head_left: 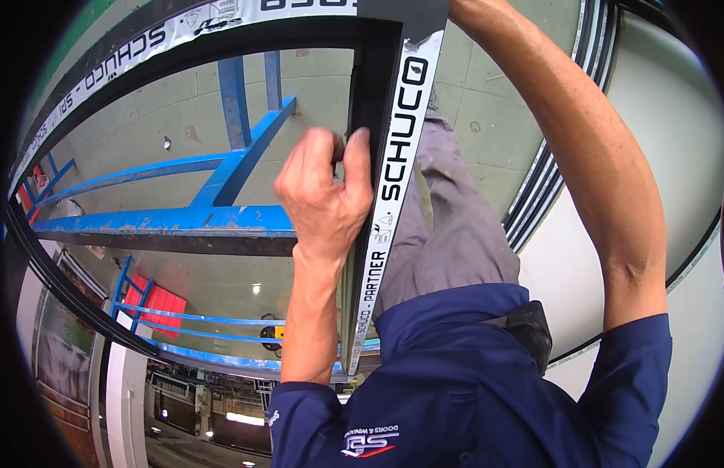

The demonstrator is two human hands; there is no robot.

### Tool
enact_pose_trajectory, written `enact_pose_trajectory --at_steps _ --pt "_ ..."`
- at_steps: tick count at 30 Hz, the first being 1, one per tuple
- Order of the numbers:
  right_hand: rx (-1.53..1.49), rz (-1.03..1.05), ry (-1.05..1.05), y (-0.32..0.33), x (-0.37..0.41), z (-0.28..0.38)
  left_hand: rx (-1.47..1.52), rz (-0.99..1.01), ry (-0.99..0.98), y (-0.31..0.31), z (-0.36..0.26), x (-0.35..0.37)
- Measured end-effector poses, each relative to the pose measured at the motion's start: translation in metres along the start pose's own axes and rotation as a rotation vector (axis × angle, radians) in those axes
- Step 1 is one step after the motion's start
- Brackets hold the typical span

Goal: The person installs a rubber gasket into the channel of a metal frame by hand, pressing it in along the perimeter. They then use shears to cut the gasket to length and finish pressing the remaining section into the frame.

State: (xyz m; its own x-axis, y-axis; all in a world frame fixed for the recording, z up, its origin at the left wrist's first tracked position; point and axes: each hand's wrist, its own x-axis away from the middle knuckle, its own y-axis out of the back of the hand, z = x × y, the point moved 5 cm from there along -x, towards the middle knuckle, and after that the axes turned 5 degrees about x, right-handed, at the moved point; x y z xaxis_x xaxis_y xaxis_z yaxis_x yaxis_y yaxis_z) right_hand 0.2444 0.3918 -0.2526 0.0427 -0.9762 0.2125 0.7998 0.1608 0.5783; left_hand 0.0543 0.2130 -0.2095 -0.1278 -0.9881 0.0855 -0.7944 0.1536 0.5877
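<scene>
A black window or door frame with white SCHUCO protective tape along its face spans the head view. My left hand is closed at the inner edge of the frame's near upright. Its fingers are curled and its thumb lies along the black profile. A small dark piece shows between thumb and forefinger, too hidden to name. My right arm reaches up past the frame's top corner. The right hand itself is cut off by the upper edge of the view.
Blue steel stand beams run beneath the frame opening. Farther off are a red panel and a yellow and black item on the floor. More taped black profiles and a pale panel stand close at my right.
</scene>
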Motion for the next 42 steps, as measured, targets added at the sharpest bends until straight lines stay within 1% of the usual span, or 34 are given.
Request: enact_pose_trajectory --at_steps 2,3,5,7,9,10,12,13,15,16,18,19,21,23,25,27,29,32,36,37,40,41,42 --pt "-0.033 0.054 -0.012 -0.003 -0.002 -0.001 -0.048 0.075 0.005 0.011 0.002 0.025" --pt "0.051 0.137 0.003 -0.003 -0.007 -0.003 -0.074 0.115 -0.007 0.017 0.002 0.039" --pt "0.044 0.243 0.003 0.019 0.006 0.036 -0.100 0.163 -0.029 0.019 0.003 0.043" --pt "0.068 0.407 0.061 0.032 0.026 0.084 -0.099 0.193 -0.033 0.021 0.001 0.044" --pt "0.302 0.338 0.216 0.016 0.034 0.095 -0.099 0.196 -0.058 0.020 0.001 0.044" --pt "0.378 0.312 0.340 0.009 0.035 0.097 -0.097 0.196 -0.069 0.018 0.003 0.044" --pt "0.549 0.220 0.749 -0.011 0.031 0.084 -0.064 0.185 -0.072 0.016 0.008 0.048" --pt "0.606 0.183 0.873 -0.018 0.033 0.083 -0.057 0.185 -0.075 0.015 0.011 0.049" --pt "0.622 0.207 0.903 -0.018 0.033 0.082 -0.024 0.156 -0.097 0.011 0.012 0.048" --pt "0.663 0.237 0.891 -0.018 0.033 0.084 -0.018 0.145 -0.097 0.009 0.012 0.046" --pt "0.608 0.356 0.684 -0.012 0.033 0.089 -0.019 0.127 -0.093 0.009 0.010 0.045" --pt "0.515 0.435 0.491 -0.001 0.038 0.101 -0.026 0.127 -0.089 0.008 0.011 0.045" --pt "0.435 0.468 0.312 0.001 0.035 0.098 -0.032 0.153 -0.091 0.010 0.010 0.039" --pt "0.460 0.408 0.372 -0.017 0.020 0.077 0.001 0.141 -0.051 0.012 0.004 0.023" --pt "0.477 0.387 0.475 -0.024 0.018 0.074 -0.036 0.151 -0.079 0.010 0.000 0.008" --pt "0.451 0.449 0.442 -0.021 0.017 0.068 -0.058 0.168 -0.110 0.007 -0.002 -0.002" --pt "0.378 0.570 0.254 -0.004 0.021 0.093 -0.103 0.184 -0.162 0.007 -0.003 -0.010" --pt "0.386 0.493 0.461 -0.004 0.028 0.088 -0.102 0.180 -0.199 0.004 -0.003 -0.017" --pt "0.564 0.387 0.585 -0.022 0.025 0.085 -0.070 0.153 -0.214 0.000 0.001 -0.018" --pt "0.510 0.415 0.551 -0.016 0.027 0.086 -0.062 0.146 -0.224 0.001 0.000 -0.018" --pt "0.399 0.421 0.331 -0.017 0.022 0.088 -0.045 0.147 -0.173 0.003 -0.002 -0.023" --pt "0.384 0.426 0.301 -0.014 0.023 0.090 0.012 0.137 -0.108 0.002 -0.002 -0.026" --pt "0.368 0.430 0.272 -0.012 0.023 0.091 -0.005 0.136 -0.104 0.001 -0.005 -0.031"
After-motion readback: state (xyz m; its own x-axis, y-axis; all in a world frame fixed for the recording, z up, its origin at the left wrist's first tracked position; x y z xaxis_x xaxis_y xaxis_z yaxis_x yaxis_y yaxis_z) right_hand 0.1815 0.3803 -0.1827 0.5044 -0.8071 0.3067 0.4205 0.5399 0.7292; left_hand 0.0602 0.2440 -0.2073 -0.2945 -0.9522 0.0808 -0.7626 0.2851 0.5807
